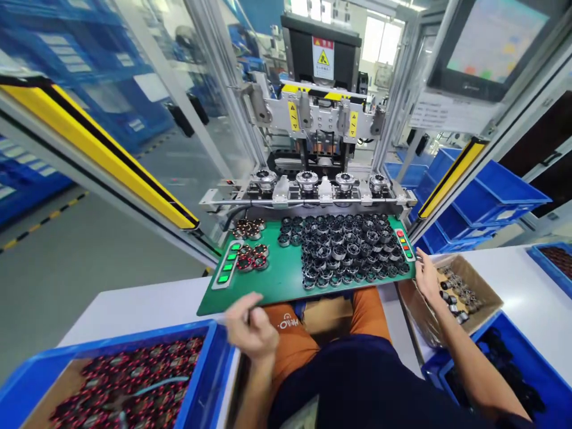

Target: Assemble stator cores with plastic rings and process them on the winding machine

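My left hand [254,329] hovers in front of the green work board [281,280], near its front edge. Its fingers are loosely curled, thumb and index finger apart, and nothing shows between them. At the board's right edge, my right hand [428,279] rests beside the panel of coloured buttons [404,245], with fingers extended and partly hidden. Many black and silver rings [342,250] cover the board's right half. Several copper-wound rings [252,259] sit at the left, beside a green-lit button panel [226,265]. Four-place tooling at the back holds silver ring parts [307,180].
A press head with warning labels [322,56] stands behind. Yellow light-curtain posts [102,155] flank the station. On the left is a blue bin [210,363] of red-wound parts; on the right are a carton [485,298], another blue bin [536,363] and a screen [496,42].
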Available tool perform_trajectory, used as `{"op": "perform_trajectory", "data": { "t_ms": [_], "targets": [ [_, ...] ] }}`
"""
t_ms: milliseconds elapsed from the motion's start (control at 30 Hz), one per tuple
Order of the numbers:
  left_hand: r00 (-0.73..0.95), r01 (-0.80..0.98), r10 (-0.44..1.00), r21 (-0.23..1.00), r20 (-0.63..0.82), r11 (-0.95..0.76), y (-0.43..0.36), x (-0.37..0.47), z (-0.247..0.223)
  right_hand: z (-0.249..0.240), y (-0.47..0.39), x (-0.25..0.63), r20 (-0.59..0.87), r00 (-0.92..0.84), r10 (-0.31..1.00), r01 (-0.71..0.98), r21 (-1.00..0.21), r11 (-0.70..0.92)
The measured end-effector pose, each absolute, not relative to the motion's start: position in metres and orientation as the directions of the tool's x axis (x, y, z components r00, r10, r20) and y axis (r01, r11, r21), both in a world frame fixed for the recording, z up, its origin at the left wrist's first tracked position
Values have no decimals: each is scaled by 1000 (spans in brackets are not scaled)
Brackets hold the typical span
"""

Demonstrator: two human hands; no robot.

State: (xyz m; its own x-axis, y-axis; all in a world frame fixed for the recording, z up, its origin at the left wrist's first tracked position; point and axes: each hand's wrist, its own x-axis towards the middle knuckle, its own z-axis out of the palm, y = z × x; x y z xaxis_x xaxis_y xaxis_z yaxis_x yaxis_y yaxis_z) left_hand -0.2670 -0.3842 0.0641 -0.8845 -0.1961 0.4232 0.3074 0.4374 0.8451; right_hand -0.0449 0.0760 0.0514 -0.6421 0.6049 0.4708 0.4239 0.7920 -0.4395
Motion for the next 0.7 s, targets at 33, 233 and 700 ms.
{"op": "perform_trajectory", "data": {
  "t_ms": [33, 233, 700],
  "targets": [
    [-921, 251, -169, 867, 350, 431, -391, -235, 39, 34, 69, -41, 470, -631, 618, 431, -450, 782],
    [-995, -52, -94, 918, -16, 394, -446, -143, -61, -5, 80, -53, 491, -594, 637, 430, -476, 767],
    [-719, 273, 694, 909, -25, 316, -387, -166, -100, -9, 87, -63, 516, -609, 602, 380, -476, 793]
  ]
}}
